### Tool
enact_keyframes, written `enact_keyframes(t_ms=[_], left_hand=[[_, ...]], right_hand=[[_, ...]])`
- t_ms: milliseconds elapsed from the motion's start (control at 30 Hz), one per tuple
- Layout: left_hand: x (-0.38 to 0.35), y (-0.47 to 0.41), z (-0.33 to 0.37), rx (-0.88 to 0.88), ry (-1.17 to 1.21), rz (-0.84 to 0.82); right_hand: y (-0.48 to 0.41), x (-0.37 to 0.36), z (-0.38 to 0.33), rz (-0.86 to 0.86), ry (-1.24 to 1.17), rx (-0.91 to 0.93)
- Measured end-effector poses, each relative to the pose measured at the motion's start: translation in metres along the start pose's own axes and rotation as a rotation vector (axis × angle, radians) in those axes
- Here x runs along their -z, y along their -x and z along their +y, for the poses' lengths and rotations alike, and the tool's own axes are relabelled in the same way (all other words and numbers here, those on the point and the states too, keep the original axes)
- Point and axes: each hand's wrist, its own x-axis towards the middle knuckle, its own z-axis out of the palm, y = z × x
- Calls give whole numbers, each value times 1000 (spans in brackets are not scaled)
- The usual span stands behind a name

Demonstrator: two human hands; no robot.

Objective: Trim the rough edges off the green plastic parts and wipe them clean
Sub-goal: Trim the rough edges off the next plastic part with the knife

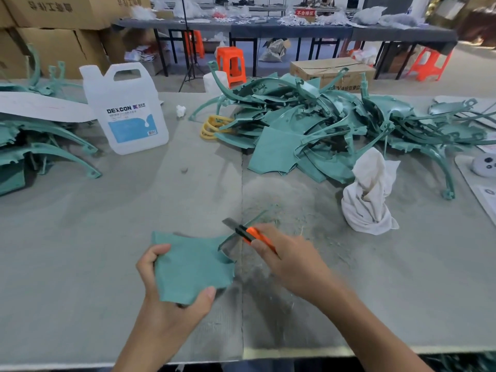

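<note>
Left grip: fingers and thumb are curled round the left and near edges of the green part, lower middle of the frame. This leaves its right edge free, I'd say so the blade can get at it.
Right grip: closed round the orange knife, blade out and meeting the part's upper right corner, where a thin strip juts out. It looks like trimming in hand, with wiping yet to come.
Room: a workshop, with cardboard boxes stacked upper left, long dark tables strewn with white bits across the top, and orange stools beneath them.
Bench: grey, felt-like covering with a seam running up the middle, dusty where the cutting happens.
Main pile: green parts heaped upper right of centre, many with ragged edges, so likely waiting their turn.
Left pile: more green parts at the left edge; I can't tell whether they are done.
Jug: white, labelled DEXCON, standing upright left of centre, probably the cleaning fluid.
Rag: white cloth bunched upright right of the hands, near enough for wiping.
Shavings: fine green slivers scattered just beyond the knife.
</note>
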Motion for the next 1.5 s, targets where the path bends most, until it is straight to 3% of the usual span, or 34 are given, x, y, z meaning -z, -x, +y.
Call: enact_keyframes(t_ms=[267, 533, 733, 867, 1033, 1233, 1367, 1500], left_hand=[[-8, 8, 8, 52, -54, -36], [-4, 11, 12, 77, -100, -61], [-12, 12, 25, 92, -187, -87], [-24, 13, 30, 40, -236, -107], [-24, 13, 31, 46, -274, -92], [-19, 19, 28, 87, -269, -82], [-26, 11, 25, 195, -77, 70], [-21, 0, 17, 354, 206, 191]], right_hand=[[10, -10, -8, -53, 204, -50], [5, -5, -5, -65, 235, -47], [-26, 33, 35, 17, 411, -239], [-28, 31, 19, 70, 436, -171], [-7, 2, -8, -64, 268, -31], [-21, 28, 34, 38, 428, -248], [-12, 22, 15, 75, 313, -113], [-6, 5, 0, -44, 299, -15]])
